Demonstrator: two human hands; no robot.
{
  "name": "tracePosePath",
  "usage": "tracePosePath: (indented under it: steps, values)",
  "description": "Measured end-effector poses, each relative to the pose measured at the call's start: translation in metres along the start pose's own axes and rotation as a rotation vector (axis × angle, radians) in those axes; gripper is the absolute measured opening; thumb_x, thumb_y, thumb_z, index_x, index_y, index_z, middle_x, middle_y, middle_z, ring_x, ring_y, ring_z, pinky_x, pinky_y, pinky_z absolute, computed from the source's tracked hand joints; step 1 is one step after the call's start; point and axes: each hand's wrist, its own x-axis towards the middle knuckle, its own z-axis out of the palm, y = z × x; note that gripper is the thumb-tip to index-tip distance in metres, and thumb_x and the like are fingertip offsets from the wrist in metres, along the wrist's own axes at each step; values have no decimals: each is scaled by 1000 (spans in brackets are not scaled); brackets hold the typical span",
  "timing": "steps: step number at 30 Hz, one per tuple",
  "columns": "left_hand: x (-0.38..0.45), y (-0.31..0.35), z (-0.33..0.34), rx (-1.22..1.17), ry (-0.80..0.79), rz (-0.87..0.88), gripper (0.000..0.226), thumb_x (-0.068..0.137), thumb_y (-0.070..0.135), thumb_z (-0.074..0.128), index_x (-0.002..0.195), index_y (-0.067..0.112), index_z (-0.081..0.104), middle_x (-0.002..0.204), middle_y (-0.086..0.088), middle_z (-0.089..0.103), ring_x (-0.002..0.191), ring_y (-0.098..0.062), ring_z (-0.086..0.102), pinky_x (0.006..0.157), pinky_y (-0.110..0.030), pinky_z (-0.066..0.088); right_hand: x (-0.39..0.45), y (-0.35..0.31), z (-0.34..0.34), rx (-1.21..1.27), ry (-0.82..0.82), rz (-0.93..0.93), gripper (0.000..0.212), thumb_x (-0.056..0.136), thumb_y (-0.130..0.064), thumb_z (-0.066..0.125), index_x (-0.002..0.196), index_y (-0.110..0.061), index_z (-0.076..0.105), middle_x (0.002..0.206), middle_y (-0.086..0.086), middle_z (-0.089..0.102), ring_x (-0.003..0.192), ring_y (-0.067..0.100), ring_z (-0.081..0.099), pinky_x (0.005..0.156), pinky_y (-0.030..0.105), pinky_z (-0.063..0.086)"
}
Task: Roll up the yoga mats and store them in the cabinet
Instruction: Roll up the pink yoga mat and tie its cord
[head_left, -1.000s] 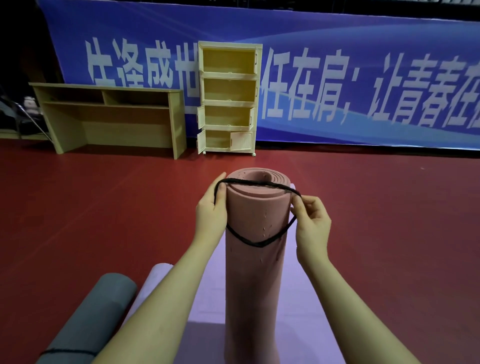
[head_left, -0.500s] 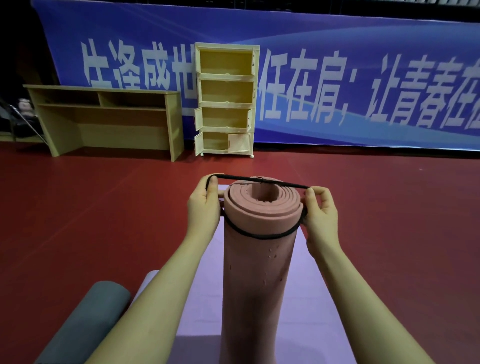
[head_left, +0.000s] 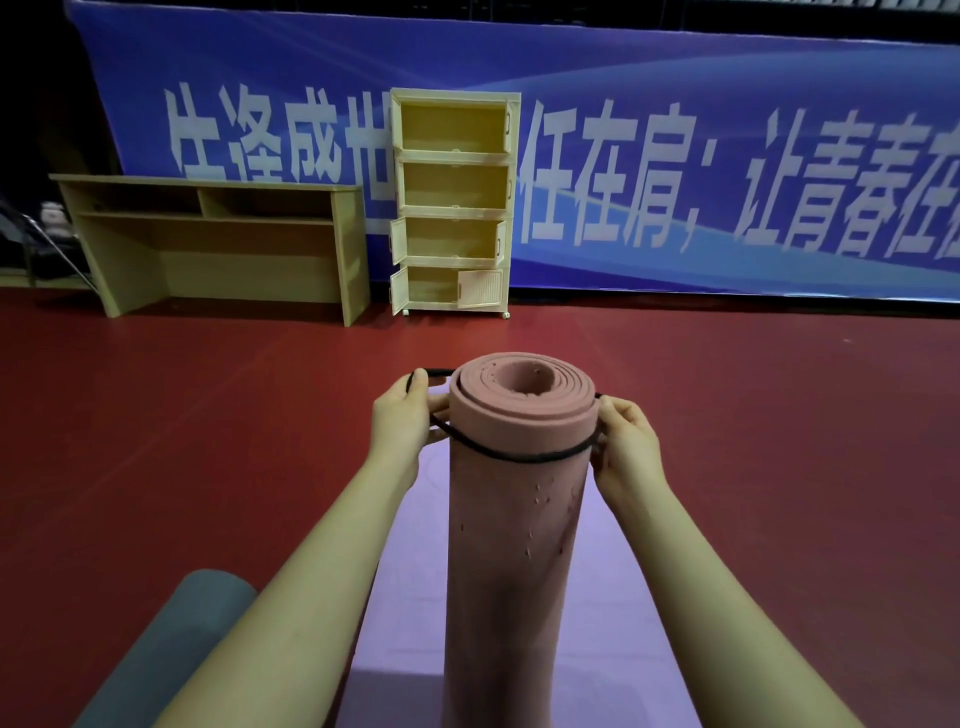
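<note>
A rolled pink yoga mat (head_left: 514, 519) stands upright in front of me, its spiral end facing up. A black elastic band (head_left: 519, 458) loops around the roll just below its top. My left hand (head_left: 402, 418) pinches the band at the roll's left side, and my right hand (head_left: 626, 441) pinches it at the right side. A flat purple mat (head_left: 613, 623) lies on the floor under the roll. A rolled grey mat (head_left: 171, 649) lies at the lower left. The yellow cabinet (head_left: 452, 200) stands far ahead against the banner, its compartments open.
A wooden desk with shelves (head_left: 218, 244) stands left of the cabinet. A blue banner (head_left: 727, 156) spans the back wall. Red floor (head_left: 156, 441) stretches between me and the cabinet. Dark chairs sit at the far left edge.
Both hands pulled the band over the roll's rim, so its far side now lies behind the roll. The front of the band rose toward the top. The view shifted slightly.
</note>
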Motion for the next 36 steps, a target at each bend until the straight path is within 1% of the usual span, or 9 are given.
tracePosePath:
  steps: [4, 7, 9, 11, 18, 22, 26, 33, 36]
  values:
    - [4, -5, -8, -60, -13, -56, 25, 102, 25, 43, 85, 19, 60, 60, 4, 69, 49, -5, 64, 43, -18, 47, 2, 1, -1, 67, -13, 21, 19, 99, -5, 48, 80, -8, 52, 60, -1, 56, 38, 3, 44, 44, 18, 41]
    - [6, -14, -18, 1, 11, -53, 27, 102, 26, 42, 85, 17, 61, 60, 2, 69, 55, -11, 66, 51, -26, 51, -1, 11, -7, -11, 36, 27, 18, 95, -5, 53, 78, -7, 55, 74, 3, 66, 56, 9, 59, 61, 23, 49]
    - [5, -24, -26, 133, 67, -19, 31, 102, 25, 41, 80, 16, 60, 61, -1, 64, 52, -14, 59, 48, -24, 44, -5, 18, -14, -177, 91, 8, 17, 92, -9, 59, 76, -12, 61, 78, 2, 65, 69, 13, 53, 66, 23, 42]
    - [3, -37, -32, 204, 105, -8, 33, 101, 24, 43, 74, 16, 60, 62, -4, 53, 49, -17, 47, 44, -22, 33, -10, 22, -20, -245, 109, 18, 14, 90, -10, 62, 76, -12, 64, 74, 3, 60, 66, 13, 44, 61, 23, 35]
    - [-19, -48, -34, 75, 167, -91, 26, 94, 16, 60, 68, 14, 64, 60, -3, 40, 50, -16, 31, 46, -25, 28, -27, 32, -46, -277, 149, 122, 9, 85, -6, 66, 77, -4, 68, 70, 8, 61, 63, 16, 42, 58, 25, 33]
    - [-33, -63, -41, 40, 201, -150, 25, 91, 12, 63, 67, 16, 63, 60, -4, 38, 50, -17, 29, 45, -25, 27, -32, 48, -68, -333, 154, 169, 7, 85, -7, 66, 85, -1, 70, 69, 7, 61, 61, 16, 39, 54, 26, 29]
    - [-47, -93, -52, 39, 207, -198, 26, 91, 8, 63, 65, 15, 59, 60, -3, 38, 50, -17, 29, 33, -16, 24, -41, 69, -87, -396, 145, 246, 8, 84, -9, 67, 82, -2, 71, 70, 7, 61, 60, 16, 38, 52, 27, 29]
    - [-41, -135, -71, 87, 132, -277, 15, 92, 11, 61, 78, 7, 64, 58, -2, 32, 49, -15, 26, 34, -16, 22, -48, 99, -113, -439, 122, 337, 10, 84, -13, 67, 84, -6, 73, 76, 4, 64, 68, 16, 42, 56, 29, 34]
    - [-38, -154, -72, 57, 75, -350, 15, 93, 14, 60, 82, 5, 67, 59, -3, 33, 40, -10, 29, 35, -15, 24, -47, 113, -118, -414, 120, 372, 8, 84, -13, 66, 82, -6, 72, 77, 5, 64, 69, 16, 50, 62, 30, 40]
